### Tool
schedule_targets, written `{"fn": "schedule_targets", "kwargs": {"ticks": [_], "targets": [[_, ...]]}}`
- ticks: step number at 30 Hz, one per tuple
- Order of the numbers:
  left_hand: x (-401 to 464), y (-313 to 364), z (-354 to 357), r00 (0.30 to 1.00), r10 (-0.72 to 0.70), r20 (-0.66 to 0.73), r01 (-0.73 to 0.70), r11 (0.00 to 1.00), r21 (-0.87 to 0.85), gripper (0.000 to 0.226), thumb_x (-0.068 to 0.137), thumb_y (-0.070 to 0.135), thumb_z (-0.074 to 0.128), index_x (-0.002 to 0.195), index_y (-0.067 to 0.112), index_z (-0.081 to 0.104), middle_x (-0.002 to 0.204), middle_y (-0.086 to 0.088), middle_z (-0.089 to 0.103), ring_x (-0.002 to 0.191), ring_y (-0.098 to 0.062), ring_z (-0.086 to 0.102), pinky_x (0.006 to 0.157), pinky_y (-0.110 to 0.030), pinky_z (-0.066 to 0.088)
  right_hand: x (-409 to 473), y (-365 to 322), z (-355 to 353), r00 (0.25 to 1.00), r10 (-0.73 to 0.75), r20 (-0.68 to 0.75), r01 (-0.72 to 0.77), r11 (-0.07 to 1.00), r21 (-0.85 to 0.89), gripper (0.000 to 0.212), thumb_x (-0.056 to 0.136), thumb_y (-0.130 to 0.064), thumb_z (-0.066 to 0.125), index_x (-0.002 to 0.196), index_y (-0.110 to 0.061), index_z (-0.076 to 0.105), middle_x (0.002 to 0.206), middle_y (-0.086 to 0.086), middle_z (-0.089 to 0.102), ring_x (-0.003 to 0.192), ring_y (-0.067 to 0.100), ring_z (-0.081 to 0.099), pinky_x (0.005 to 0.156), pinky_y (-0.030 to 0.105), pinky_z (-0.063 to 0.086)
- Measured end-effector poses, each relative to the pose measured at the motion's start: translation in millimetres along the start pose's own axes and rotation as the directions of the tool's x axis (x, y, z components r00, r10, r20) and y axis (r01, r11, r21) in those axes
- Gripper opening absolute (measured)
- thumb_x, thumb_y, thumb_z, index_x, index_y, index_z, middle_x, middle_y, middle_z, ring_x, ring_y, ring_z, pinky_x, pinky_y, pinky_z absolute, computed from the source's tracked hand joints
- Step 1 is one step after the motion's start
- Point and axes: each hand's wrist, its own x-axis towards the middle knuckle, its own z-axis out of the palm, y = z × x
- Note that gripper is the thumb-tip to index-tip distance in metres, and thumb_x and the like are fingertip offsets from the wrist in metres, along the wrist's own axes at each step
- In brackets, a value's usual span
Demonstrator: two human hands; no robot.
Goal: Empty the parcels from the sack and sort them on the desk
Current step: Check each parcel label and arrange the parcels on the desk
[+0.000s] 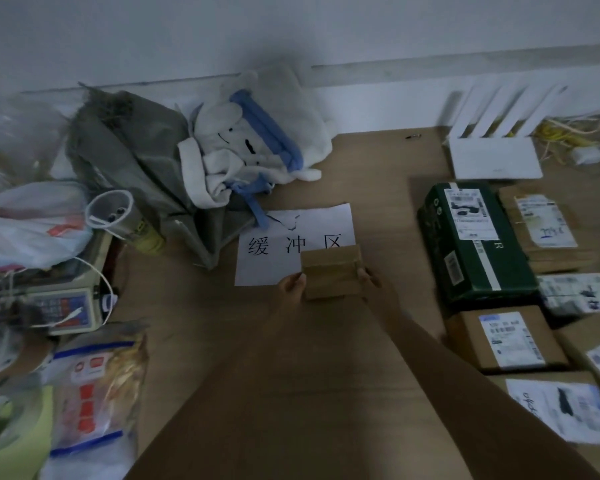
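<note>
Small brown cardboard parcel (330,271) held between left hand (291,289) and right hand (371,280), fingers curled on side edges; judged light, stiff.

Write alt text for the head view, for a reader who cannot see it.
Both hands, left hand and right hand, hold a small brown parcel over a white paper sign on a wooden desk. Labelled parcels, including a dark green box, lie at right; a grey sack slumps at left.
</note>
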Motion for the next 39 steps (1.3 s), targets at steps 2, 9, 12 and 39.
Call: {"fn": "schedule_targets", "kwargs": {"ticks": [2,9,12,39], "targets": [[-5,2,0,1.0,-0.003,-0.009,0.003,1.0,0.01,0.045,0.098,0.038,0.044,0.128,0.007,0.054,0.122,-0.013,0.06,0.11,-0.025,0.059,0.096,-0.037,0.048,-13,-15,-1,1.0,0.006,-0.011,-0.006,1.0,0.004,0.071,0.064,-0.085,0.052,0.114,-0.037,0.066,0.105,-0.002,0.071,0.106,0.026,0.065,0.096,0.049,0.05],[-35,33,-8,0.992,0.063,-0.113,-0.054,0.995,0.088,0.027,0.098,0.03,0.046,0.078,0.016,0.057,0.071,0.002,0.054,0.074,-0.017,0.055,0.064,-0.02,0.043,-70,-69,-17,0.995,-0.092,0.035,0.092,0.996,-0.004,0.053,0.067,-0.085,0.048,0.091,-0.042,0.067,0.089,-0.003,0.069,0.089,0.021,0.067,0.086,0.049,0.056],[-58,55,-14,0.986,0.089,-0.14,-0.071,0.988,0.135,0.025,0.098,0.034,0.046,0.08,0.022,0.059,0.078,-0.002,0.06,0.086,-0.024,0.061,0.082,-0.036,0.049,-103,-101,-26,0.984,-0.168,0.054,0.168,0.986,0.004,0.053,0.075,-0.079,0.048,0.093,-0.033,0.067,0.088,-0.003,0.069,0.087,0.019,0.067,0.084,0.041,0.055],[-335,195,-62,0.802,0.492,-0.34,-0.491,0.866,0.095,0.047,0.088,0.053,0.053,0.114,0.016,0.063,0.111,-0.003,0.06,0.103,-0.023,0.057,0.099,-0.044,0.045,-371,-279,-102,0.826,-0.546,0.14,0.512,0.831,0.217,0.019,0.099,-0.037,0.045,0.114,-0.031,0.056,0.111,0.001,0.061,0.093,0.009,0.059,0.092,0.035,0.048]]}}
